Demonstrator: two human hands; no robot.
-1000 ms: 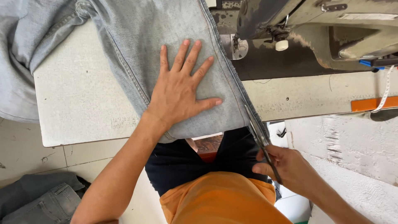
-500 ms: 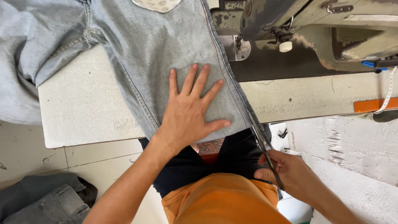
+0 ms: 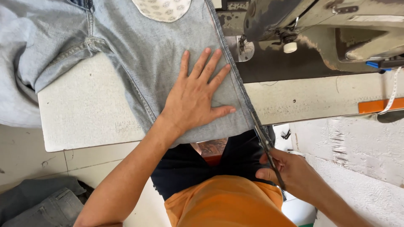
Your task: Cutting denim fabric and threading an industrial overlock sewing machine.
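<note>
A pair of light blue jeans (image 3: 147,54) lies inside out on the white table (image 3: 88,113), its pale patterned pocket lining (image 3: 162,8) showing at the top. My left hand (image 3: 195,96) rests flat on the denim leg with fingers spread. My right hand (image 3: 286,172) is below the table's front edge, closed on a pair of scissors (image 3: 265,143). The scissor blades sit along the right seam edge of the leg near the hem.
A worn sewing machine (image 3: 320,29) stands at the upper right, with an orange strip (image 3: 378,105) and a white tape measure (image 3: 393,94) at the far right. Grey jeans (image 3: 38,204) lie on the floor at lower left. My orange shirt (image 3: 223,206) fills the bottom middle.
The jeans have slid down toward me, bringing the pocket lining into view. My left hand stayed flat on the leg. My right hand holds the scissors at the same seam.
</note>
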